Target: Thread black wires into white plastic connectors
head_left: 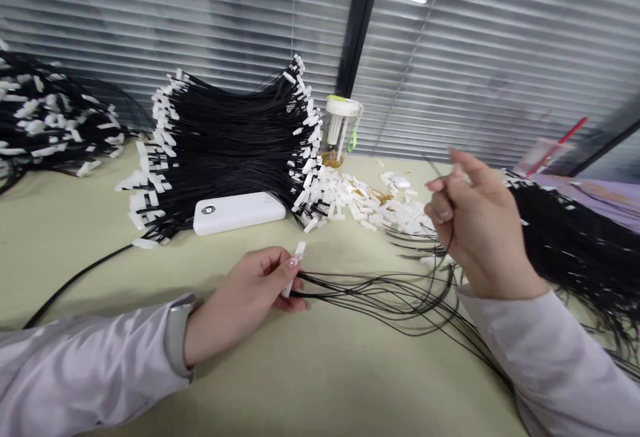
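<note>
My left hand [260, 287] is closed around the ends of several thin black cables [360, 294], which carry small white plastic pieces [299, 249] that stick up past my thumb. From there the cables run right in loose loops over the table. My right hand [467, 214] is raised above their right part, its fingers pinched on a black cable; a thin dark end [433, 166] shows past the fingertips, slightly blurred. Below that hand lie several bare cable ends [413, 242] and a heap of loose white plastic pieces [363, 202].
A tall stack of black cables [235, 137] with white ends stands behind a white power bank [240, 213]. Another cable pile [50, 114] lies far left, and a dark bundle [575, 237] at right. A lidded cup [341, 129] stands near the blinds [475, 57].
</note>
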The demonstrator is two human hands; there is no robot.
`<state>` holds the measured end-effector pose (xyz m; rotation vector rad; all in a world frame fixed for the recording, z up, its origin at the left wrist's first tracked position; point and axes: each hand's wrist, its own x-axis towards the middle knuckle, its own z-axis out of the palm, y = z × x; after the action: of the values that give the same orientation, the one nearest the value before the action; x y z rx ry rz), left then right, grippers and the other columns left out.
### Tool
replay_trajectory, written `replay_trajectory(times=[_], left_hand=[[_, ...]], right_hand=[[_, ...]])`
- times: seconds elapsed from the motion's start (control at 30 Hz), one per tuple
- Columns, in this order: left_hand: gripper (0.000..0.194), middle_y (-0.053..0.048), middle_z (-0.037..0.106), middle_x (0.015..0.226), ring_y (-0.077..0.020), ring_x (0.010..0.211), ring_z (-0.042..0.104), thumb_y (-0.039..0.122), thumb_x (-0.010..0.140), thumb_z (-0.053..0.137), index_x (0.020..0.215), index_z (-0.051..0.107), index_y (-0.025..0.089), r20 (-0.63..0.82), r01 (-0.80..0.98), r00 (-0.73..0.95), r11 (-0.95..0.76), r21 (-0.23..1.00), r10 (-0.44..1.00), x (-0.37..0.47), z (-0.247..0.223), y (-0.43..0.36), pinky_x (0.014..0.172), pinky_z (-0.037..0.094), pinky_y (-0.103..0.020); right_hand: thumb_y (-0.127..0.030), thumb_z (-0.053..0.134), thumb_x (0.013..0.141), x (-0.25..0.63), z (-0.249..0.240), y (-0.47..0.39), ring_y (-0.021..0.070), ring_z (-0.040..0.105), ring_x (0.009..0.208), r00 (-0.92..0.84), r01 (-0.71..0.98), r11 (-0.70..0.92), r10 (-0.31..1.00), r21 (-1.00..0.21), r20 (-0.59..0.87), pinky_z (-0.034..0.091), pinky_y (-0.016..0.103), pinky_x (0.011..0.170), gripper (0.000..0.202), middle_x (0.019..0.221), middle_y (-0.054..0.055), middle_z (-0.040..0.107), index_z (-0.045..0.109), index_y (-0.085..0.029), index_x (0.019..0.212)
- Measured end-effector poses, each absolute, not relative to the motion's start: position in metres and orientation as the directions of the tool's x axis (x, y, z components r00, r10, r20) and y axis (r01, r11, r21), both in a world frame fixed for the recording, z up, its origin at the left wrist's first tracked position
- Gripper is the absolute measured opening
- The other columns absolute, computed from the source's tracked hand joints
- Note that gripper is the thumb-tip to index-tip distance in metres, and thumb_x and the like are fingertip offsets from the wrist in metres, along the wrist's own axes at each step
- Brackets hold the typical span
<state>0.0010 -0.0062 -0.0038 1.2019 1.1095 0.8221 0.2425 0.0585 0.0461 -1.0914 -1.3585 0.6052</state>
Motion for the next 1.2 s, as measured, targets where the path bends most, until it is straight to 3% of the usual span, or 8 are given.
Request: replay_trajectory(times=[0.07,0.17,0.3,0.4,0.87,1.1,1.2], left_hand=[[0.029,0.002,0.052,0.069,-0.0115,0.058,0.061,0.042,0.079,0.043,0.072,0.047,0.015,-0.22,0.055,0.276,0.213,0.975,0.935,0.001,-0.005,-0.006,0.058,0.049,-0.025],[0.029,0.002,0.053,0.07,-0.0117,0.058,0.061,0.043,0.079,0.043,0.073,0.048,0.015,-0.229,0.047,0.267,0.224,0.973,0.936,0.0,-0.006,-0.005,0.06,0.049,-0.027],[0.028,0.002,0.052,0.069,-0.0119,0.058,0.06,0.041,0.079,0.044,0.072,0.049,0.014,-0.224,0.043,0.275,0.221,0.974,0.935,-0.001,-0.005,-0.005,0.058,0.048,-0.026],[0.028,0.001,0.052,0.069,-0.0126,0.059,0.061,0.04,0.079,0.044,0.074,0.05,0.014,-0.217,0.042,0.286,0.214,0.976,0.933,0.0,-0.003,-0.005,0.056,0.046,-0.024],[0.028,0.002,0.051,0.068,-0.0124,0.058,0.06,0.04,0.078,0.044,0.079,0.052,0.013,-0.232,0.025,0.297,0.235,0.972,0.926,-0.001,-0.002,-0.005,0.057,0.046,-0.025],[0.028,0.003,0.049,0.064,-0.0117,0.056,0.059,0.04,0.078,0.044,0.069,0.049,0.014,-0.218,0.073,0.314,0.205,0.976,0.924,0.001,0.002,-0.006,0.054,0.045,-0.023],[0.028,0.004,0.048,0.059,-0.0102,0.052,0.057,0.039,0.078,0.044,0.064,0.047,0.015,-0.2,0.1,0.325,0.177,0.979,0.924,0.002,0.002,-0.006,0.051,0.044,-0.022]], right_hand=[[-0.025,0.047,0.078,0.23,0.04,0.05,0.0047,0.04,0.043,0.05,0.198,0.379,0.917,-0.904,0.395,0.033,0.021,0.042,0.023,0.068,-0.001,0.053,0.052,-0.025,0.1],[-0.029,0.049,0.078,0.207,0.03,0.035,0.0044,0.043,0.047,-0.184,0.306,0.349,0.935,-0.886,0.304,0.033,0.019,0.042,0.015,0.065,-0.002,0.054,0.059,-0.021,0.086],[-0.023,0.054,0.075,0.185,0.022,0.02,0.0058,0.049,0.06,-0.354,0.518,0.495,0.867,-0.698,0.351,0.039,0.019,0.057,0.009,0.066,-0.003,0.057,0.06,-0.019,0.071],[-0.019,0.054,0.075,0.179,0.017,0.016,0.0049,0.048,0.061,-0.367,0.575,0.558,0.829,-0.598,0.421,0.037,0.018,0.057,0.008,0.065,-0.004,0.056,0.059,-0.019,0.068],[-0.015,0.048,0.078,0.174,0.008,0.019,0.0067,0.047,0.063,-0.431,0.572,0.688,0.716,-0.448,0.549,0.037,0.019,0.058,0.011,0.067,-0.001,0.053,0.058,-0.016,0.074],[-0.01,0.039,0.08,0.179,0.003,0.023,0.0136,0.048,0.075,-0.595,0.62,0.776,0.564,-0.119,0.573,0.04,0.025,0.065,0.021,0.08,0.007,0.056,0.059,-0.015,0.082],[-0.009,0.039,0.079,0.179,0.0,0.025,0.0146,0.048,0.076,-0.619,0.61,0.788,0.535,-0.077,0.575,0.04,0.026,0.065,0.021,0.081,0.007,0.055,0.059,-0.015,0.079]])
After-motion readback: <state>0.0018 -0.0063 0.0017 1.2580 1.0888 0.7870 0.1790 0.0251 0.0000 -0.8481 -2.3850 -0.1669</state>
